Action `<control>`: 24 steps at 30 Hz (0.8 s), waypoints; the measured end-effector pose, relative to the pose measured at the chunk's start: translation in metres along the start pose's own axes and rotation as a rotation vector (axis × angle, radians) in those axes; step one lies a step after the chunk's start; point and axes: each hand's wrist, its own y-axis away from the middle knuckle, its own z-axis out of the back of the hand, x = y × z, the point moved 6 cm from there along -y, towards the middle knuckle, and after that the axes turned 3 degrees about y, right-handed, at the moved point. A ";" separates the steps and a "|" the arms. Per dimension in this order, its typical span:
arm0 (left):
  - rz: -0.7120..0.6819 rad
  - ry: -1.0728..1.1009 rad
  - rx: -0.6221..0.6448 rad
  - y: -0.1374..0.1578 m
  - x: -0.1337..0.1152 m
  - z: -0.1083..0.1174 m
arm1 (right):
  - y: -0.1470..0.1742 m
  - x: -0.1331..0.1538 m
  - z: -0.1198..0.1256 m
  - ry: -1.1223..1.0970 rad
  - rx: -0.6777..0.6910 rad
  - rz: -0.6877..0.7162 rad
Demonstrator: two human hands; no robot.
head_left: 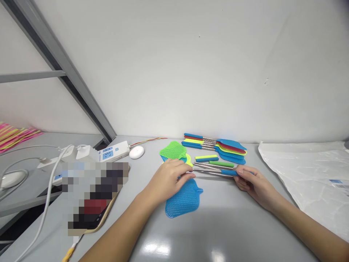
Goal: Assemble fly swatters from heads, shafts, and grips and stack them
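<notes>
My right hand [249,178] is closed around the blue grip of a fly swatter rod [227,172], a thin metal stick that points left. The thumb and index finger of my left hand [174,176] pinch at the tip end of this rod; the exact contact is hard to make out. Under and in front of my left hand lies a blue mesh swatter head [184,200] with a short socket facing right. Just behind that hand are a green swatter head [173,150] and partly covered blue and yellow ones. More rods, with a green grip [221,164] and yellow and blue grips, lie behind the held rod.
Assembled fly swatters [231,145] in several colours are stacked by the wall. Clear plastic sheeting [308,171] covers the right side. On the left are a phone [100,207], a power strip [114,151] with cables, and a white round object [136,152].
</notes>
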 end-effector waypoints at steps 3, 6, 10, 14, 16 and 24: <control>0.001 0.036 0.021 0.000 -0.007 -0.007 | 0.000 -0.001 -0.001 0.048 0.003 0.002; -0.002 0.027 0.085 0.000 -0.011 -0.017 | 0.001 -0.002 0.001 0.132 -0.016 0.001; -0.005 0.000 0.116 0.000 -0.007 -0.021 | 0.004 0.012 0.001 0.465 -0.016 0.093; 0.012 -0.015 0.124 0.001 0.001 -0.019 | 0.006 0.027 -0.011 0.799 0.035 0.292; 0.020 -0.021 0.130 0.001 0.005 -0.019 | 0.007 0.030 -0.015 0.898 0.019 0.385; 0.006 -0.057 0.150 -0.001 0.006 -0.029 | 0.010 0.027 -0.029 1.136 -0.012 0.630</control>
